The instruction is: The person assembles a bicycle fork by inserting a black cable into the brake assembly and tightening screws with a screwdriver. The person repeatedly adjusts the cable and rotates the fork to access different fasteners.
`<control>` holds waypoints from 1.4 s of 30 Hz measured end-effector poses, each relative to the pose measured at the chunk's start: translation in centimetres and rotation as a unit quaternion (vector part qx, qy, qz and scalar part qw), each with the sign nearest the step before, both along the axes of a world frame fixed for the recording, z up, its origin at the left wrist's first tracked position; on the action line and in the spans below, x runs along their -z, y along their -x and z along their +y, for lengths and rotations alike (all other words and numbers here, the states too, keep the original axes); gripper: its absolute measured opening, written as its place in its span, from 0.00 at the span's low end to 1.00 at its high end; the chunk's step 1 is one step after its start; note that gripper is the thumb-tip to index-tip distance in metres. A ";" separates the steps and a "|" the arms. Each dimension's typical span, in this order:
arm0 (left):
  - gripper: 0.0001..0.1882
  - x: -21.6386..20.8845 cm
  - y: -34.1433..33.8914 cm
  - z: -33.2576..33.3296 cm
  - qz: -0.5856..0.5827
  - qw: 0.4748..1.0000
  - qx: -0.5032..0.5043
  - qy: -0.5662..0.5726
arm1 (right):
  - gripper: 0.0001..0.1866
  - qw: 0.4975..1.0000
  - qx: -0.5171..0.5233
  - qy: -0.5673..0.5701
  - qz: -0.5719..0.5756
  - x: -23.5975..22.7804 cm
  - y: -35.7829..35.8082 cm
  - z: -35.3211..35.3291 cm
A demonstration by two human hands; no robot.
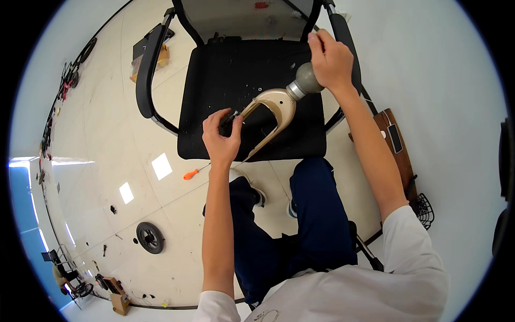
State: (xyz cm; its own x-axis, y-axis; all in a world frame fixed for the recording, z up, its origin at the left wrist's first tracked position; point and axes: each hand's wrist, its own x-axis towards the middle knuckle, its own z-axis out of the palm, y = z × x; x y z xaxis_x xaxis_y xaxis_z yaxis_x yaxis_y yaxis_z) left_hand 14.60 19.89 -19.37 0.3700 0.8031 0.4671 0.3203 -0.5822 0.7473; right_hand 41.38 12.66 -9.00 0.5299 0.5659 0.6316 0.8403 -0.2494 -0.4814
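Observation:
A beige two-legged wheel fork (279,104) lies slantwise over the black seat of an office chair (206,75). Its upper end carries a silver collar and a rounded grey part (307,79). My right hand (332,63) is closed around that end, beyond the grey part, and the fingers hide what lies inside the grip. At the tip of one fork leg, my left hand (222,138) pinches a small black part (229,119) between thumb and fingers. The other leg points down toward the seat's front edge. Small white bits and a ring lie on the seat.
An orange-handled screwdriver (191,175) and a black wheel (150,238) lie on the tiled floor to the left. A brown wooden board (399,145) with a phone (395,138) is at the right. The chair's armrests (145,86) flank the seat.

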 end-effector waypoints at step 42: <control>0.12 0.3 2.7 0.5 -0.090 0.978 -0.004 0.187 | 0.20 0.718 -0.305 0.626 -0.024 8.2 1.1 14.5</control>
